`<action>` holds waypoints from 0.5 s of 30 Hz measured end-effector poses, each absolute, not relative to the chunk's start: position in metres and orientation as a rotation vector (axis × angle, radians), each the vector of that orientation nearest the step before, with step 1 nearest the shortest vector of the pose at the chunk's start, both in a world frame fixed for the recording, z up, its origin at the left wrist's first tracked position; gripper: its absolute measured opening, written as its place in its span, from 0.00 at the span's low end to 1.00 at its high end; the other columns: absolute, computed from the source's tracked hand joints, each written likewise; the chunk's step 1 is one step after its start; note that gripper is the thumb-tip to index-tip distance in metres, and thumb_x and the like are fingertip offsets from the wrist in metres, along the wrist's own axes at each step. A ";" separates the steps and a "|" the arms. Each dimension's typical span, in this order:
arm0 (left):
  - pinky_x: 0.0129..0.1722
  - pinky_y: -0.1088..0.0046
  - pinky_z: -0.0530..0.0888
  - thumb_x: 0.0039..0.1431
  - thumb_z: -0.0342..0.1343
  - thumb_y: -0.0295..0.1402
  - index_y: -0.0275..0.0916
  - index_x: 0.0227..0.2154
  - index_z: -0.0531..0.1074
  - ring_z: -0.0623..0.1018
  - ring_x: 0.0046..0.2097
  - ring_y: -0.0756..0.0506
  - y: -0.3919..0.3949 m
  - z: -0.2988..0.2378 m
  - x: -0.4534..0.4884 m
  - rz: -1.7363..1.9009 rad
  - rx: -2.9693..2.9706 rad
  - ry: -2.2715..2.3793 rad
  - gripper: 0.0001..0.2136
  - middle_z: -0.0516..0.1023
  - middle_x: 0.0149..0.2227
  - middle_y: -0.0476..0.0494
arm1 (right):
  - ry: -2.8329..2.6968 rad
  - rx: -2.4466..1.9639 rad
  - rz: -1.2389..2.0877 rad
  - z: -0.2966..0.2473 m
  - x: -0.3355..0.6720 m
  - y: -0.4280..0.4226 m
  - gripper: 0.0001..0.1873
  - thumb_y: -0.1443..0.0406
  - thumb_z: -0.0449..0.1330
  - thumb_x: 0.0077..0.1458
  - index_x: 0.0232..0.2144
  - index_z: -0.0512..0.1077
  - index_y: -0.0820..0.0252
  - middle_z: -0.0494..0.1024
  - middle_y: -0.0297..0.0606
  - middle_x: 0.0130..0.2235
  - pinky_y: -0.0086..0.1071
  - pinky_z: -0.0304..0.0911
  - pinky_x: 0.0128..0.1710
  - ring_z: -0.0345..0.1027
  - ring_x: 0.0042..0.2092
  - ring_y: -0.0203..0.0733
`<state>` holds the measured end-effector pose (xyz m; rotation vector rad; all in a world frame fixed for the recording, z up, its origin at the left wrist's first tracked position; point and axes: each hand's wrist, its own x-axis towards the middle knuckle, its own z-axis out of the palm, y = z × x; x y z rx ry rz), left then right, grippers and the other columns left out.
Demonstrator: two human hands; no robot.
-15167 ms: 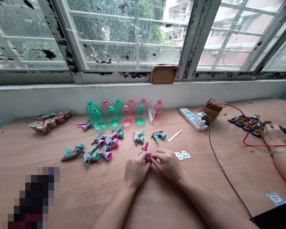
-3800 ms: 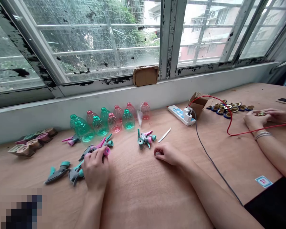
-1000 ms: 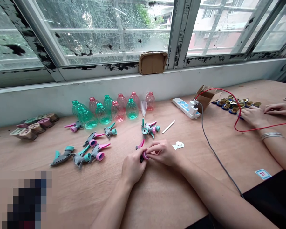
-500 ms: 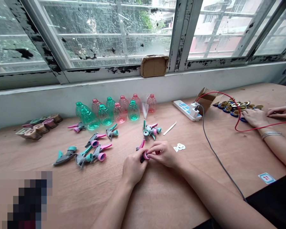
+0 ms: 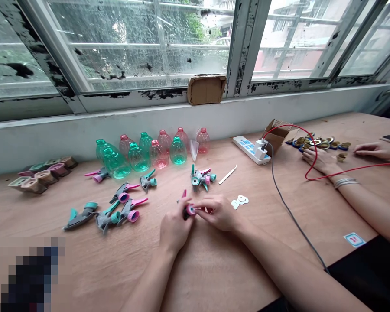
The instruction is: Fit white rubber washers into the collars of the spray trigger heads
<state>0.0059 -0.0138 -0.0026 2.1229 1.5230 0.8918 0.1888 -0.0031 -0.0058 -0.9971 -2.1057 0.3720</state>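
L hand (image 5: 174, 226) + R hand (image 5: 216, 212) meet mid-table (image 5: 214, 268), just in front of the person. Both grip one spray head (image 5: 188, 210): grey body, pink collar, pink trigger sticking up behind the L fingers. L fingers are curled round the body. R thumb + fingertips pinch at the collar end. Can't tell if anything small sits between the R fingertips. The head is held low, at or just off the wood.

Nearby:
- white discs (image 5: 239, 201) lie flat just R of the R hand, a few overlapping
- small pile of spray heads (image 5: 199, 178) behind the hands, teal + pink mixed
- loose spray heads (image 5: 115, 210) spread out to the L, well apart from the hands
- row of green/pink bottles (image 5: 143, 151) upright by the wall, no tops on
- white strip (image 5: 227, 174) flat beside the pile
- square caps (image 5: 40, 175) far L

R side: power strip (image 5: 248, 149) w/ a plug in it, grey cable (image 5: 286, 203) running toward the near edge, red wire (image 5: 312, 160) looping across. Co-worker's hand (image 5: 321, 161) rests by the blue/gold rings (image 5: 318, 143); their other hand (image 5: 375, 149) is further R. Cardboard box (image 5: 206, 89) sits on the sill.
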 end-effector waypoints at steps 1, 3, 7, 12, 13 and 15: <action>0.37 0.71 0.73 0.56 0.54 0.32 0.45 0.46 0.68 0.79 0.37 0.45 -0.010 -0.002 0.003 0.953 2.062 1.571 0.14 0.80 0.39 0.48 | -2.105 -0.987 0.366 -0.004 0.191 -0.003 0.09 0.65 0.59 0.58 0.39 0.78 0.56 0.76 0.34 0.29 0.26 0.57 0.30 0.65 0.27 0.33; 0.34 0.71 0.73 0.56 0.54 0.34 0.43 0.42 0.67 0.78 0.32 0.46 0.000 0.001 -0.004 1.037 1.987 1.649 0.11 0.78 0.34 0.48 | -2.095 -0.987 0.350 -0.001 0.196 -0.001 0.08 0.64 0.59 0.58 0.38 0.78 0.57 0.76 0.34 0.28 0.26 0.56 0.29 0.64 0.26 0.32; 0.38 0.69 0.73 0.53 0.56 0.33 0.40 0.40 0.68 0.77 0.37 0.45 0.030 0.008 -0.010 1.061 2.062 1.663 0.10 0.77 0.37 0.44 | -2.097 -1.008 0.349 0.002 0.206 0.003 0.06 0.65 0.60 0.56 0.33 0.77 0.58 0.77 0.33 0.27 0.26 0.55 0.28 0.63 0.25 0.31; 0.43 0.69 0.74 0.52 0.53 0.26 0.39 0.46 0.68 0.77 0.43 0.45 0.067 0.012 0.002 0.991 2.148 1.430 0.16 0.75 0.46 0.41 | -2.139 -1.045 0.391 -0.002 0.208 0.006 0.05 0.65 0.60 0.55 0.31 0.77 0.58 0.77 0.33 0.27 0.25 0.56 0.29 0.65 0.26 0.32; 0.44 0.69 0.74 0.52 0.52 0.25 0.39 0.48 0.68 0.77 0.43 0.46 0.071 0.012 0.005 0.963 2.150 1.361 0.18 0.75 0.47 0.41 | -2.155 -1.049 0.401 -0.003 0.207 0.007 0.05 0.65 0.60 0.55 0.31 0.77 0.58 0.77 0.33 0.27 0.25 0.56 0.29 0.66 0.26 0.32; 0.48 0.68 0.73 0.52 0.51 0.24 0.40 0.51 0.66 0.77 0.46 0.46 0.076 0.011 0.009 0.923 2.155 1.243 0.21 0.75 0.49 0.42 | -2.184 -1.051 0.412 -0.004 0.207 0.007 0.05 0.65 0.60 0.55 0.31 0.77 0.57 0.78 0.33 0.27 0.25 0.56 0.29 0.68 0.27 0.33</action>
